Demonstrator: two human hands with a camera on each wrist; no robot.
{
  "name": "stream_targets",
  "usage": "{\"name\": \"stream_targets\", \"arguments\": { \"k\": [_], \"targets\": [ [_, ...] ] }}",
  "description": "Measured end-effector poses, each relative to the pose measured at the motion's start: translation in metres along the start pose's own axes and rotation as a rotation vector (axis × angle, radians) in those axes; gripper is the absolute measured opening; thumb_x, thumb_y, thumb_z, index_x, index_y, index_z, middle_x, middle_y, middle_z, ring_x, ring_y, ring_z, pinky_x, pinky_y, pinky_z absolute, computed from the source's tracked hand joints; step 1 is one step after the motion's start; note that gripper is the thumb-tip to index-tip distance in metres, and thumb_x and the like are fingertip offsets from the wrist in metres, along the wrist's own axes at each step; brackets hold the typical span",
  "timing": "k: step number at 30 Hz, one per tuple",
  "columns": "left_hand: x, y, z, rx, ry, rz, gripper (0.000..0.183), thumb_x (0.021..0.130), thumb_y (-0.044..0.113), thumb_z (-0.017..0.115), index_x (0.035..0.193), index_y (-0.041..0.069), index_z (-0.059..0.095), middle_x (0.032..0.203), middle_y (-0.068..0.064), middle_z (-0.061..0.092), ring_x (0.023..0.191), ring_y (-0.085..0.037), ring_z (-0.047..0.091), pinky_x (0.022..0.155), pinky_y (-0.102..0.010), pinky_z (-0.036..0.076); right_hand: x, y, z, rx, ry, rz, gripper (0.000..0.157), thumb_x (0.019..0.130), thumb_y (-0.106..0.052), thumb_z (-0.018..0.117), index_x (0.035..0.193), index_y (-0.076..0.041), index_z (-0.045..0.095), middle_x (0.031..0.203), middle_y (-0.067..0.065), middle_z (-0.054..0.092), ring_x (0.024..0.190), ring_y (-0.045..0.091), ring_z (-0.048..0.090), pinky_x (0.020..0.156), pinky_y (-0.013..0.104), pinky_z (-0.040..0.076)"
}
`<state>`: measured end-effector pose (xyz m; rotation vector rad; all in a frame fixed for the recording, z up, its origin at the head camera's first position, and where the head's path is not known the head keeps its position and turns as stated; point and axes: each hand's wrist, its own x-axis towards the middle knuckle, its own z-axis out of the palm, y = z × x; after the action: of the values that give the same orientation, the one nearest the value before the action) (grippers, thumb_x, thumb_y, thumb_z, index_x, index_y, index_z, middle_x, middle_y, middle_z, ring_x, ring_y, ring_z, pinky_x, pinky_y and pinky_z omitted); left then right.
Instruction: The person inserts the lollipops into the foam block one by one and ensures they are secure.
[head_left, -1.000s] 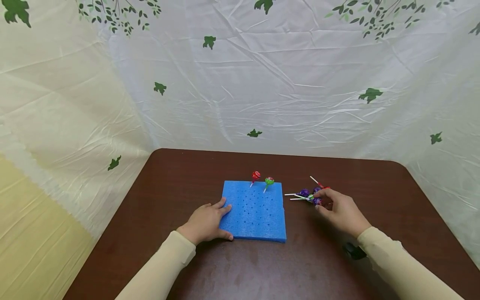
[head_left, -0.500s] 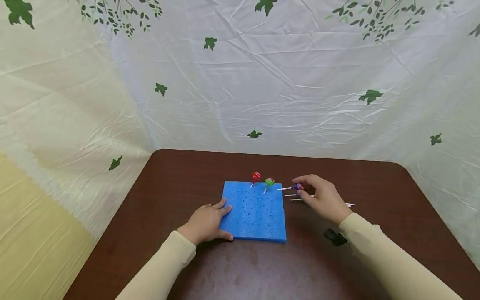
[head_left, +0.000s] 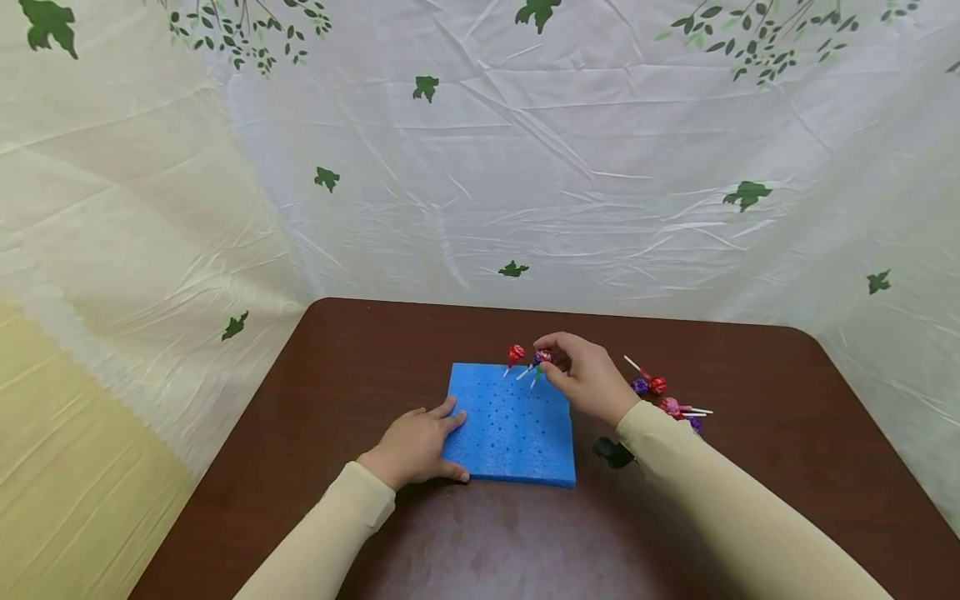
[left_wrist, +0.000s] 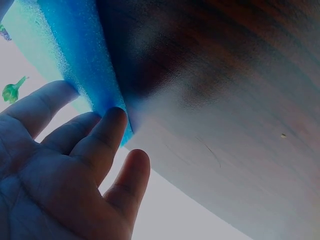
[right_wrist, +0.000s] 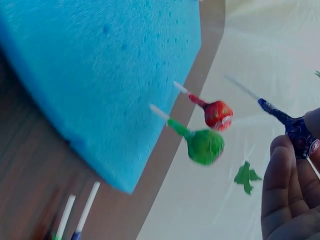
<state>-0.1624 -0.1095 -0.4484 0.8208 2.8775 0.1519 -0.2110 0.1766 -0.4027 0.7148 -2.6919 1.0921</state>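
A white cloth (head_left: 420, 208) hangs like a wall behind the table (head_left: 375, 333), creased all over and catching the light in thin, shiny folds. Green leaves (head_left: 747, 194) are scattered across it, and I can see leafy sprigs (head_left: 765, 37) spreading along the top. On the left the cloth turns to cream, with a yellow patch (head_left: 67, 467) low down. The table is dark reddish brown with rounded far corners, and a soft pale glare (head_left: 480, 533) lies near its front.
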Motion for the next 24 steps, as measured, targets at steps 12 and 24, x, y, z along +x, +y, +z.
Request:
{"name": "stream_targets", "arguments": {
  "k": [12,24],
  "targets": [
    [0.002,0.000,0.002,0.017,-0.006,-0.003,0.094,0.077,0.065,0.075,0.148,0.010,0.049,0.155,-0.015,0.038,0.135,-0.024,0.047,0.110,-0.046,0.036,0.012,-0.007,0.029,-0.020,-0.023,0.015,0.034,0.100,-0.013,0.063,0.132,-0.007,0.060,0.116,0.008,0.064,0.097,0.021,0.064,0.082,0.039,0.057],
    [0.003,-0.003,0.005,0.020,0.001,-0.007,0.094,0.076,0.067,0.074,0.148,0.011,0.050,0.155,-0.015,0.038,0.135,-0.025,0.048,0.110,-0.046,0.037,0.016,-0.002,0.049,0.048,0.014,0.112,0.030,0.096,-0.014,0.068,0.126,-0.009,0.066,0.106,0.003,0.070,0.092,0.018,0.066,0.080,0.037,0.058]
  ]
}}
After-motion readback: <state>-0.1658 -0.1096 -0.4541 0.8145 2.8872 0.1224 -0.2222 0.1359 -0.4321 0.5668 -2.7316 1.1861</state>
